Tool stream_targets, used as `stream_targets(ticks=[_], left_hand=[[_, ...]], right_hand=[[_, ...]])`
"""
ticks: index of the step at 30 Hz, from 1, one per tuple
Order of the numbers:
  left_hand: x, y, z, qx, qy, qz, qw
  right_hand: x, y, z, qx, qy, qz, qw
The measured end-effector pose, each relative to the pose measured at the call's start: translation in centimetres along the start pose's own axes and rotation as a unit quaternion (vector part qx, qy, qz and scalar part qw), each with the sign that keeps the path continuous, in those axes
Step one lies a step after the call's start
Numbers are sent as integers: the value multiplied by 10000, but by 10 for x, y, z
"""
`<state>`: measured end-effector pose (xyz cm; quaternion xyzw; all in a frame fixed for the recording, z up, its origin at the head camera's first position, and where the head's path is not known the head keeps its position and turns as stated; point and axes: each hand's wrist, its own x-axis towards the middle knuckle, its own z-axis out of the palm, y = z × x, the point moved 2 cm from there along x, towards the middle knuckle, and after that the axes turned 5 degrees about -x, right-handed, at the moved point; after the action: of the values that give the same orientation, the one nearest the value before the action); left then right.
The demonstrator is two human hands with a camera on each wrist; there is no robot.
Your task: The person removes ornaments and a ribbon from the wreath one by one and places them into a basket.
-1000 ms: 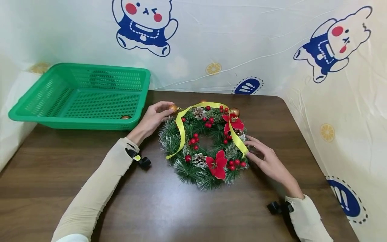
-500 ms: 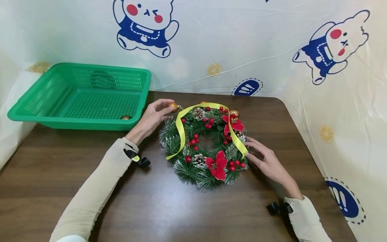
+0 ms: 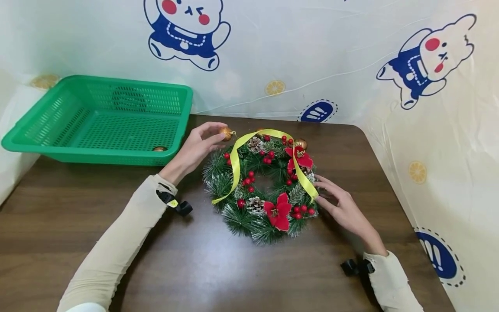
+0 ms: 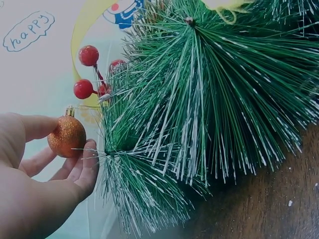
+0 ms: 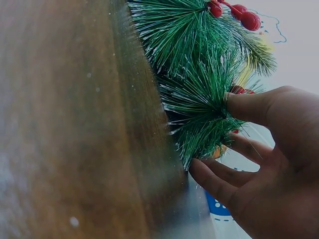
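A green Christmas wreath with red poinsettias, berries and pinecones lies on the table. Across its top drapes a yellow ribbon. My left hand pinches a glittery gold bauble by its sides, just off the wreath's upper left edge, its metal cap pointing toward the ribbon. Thumb and fingers of my right hand grip the wreath's right edge; the right wrist view has the thumb on the needles and the fingertips lower at the side. Another gold bauble shows at the wreath's upper right.
At the back left of the brown table stands a green plastic basket, with one gold bauble near its front right corner. A printed cloth hangs behind the table and along its right side.
My left hand has lifted the bauble slightly up and away from the ribbon. The right hand keeps its place at the wreath's edge; the whole head view has shifted a little.
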<state>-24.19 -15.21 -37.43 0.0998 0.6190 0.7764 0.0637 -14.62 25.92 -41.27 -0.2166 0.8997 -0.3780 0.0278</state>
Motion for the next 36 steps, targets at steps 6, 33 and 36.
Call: stream_targets(ticks=[6, 33, 36], left_hand=[[-3, 2, 0, 93, 82, -13, 9999], [-11, 48, 11, -254, 553, 592, 9964], [-12, 55, 8, -257, 599, 674, 9956]], right_hand=[[0, -2, 1, 29, -73, 17, 10000], [-2, -3, 0, -40, 16, 72, 10000], [-1, -1, 1, 36, 21, 77, 10000]])
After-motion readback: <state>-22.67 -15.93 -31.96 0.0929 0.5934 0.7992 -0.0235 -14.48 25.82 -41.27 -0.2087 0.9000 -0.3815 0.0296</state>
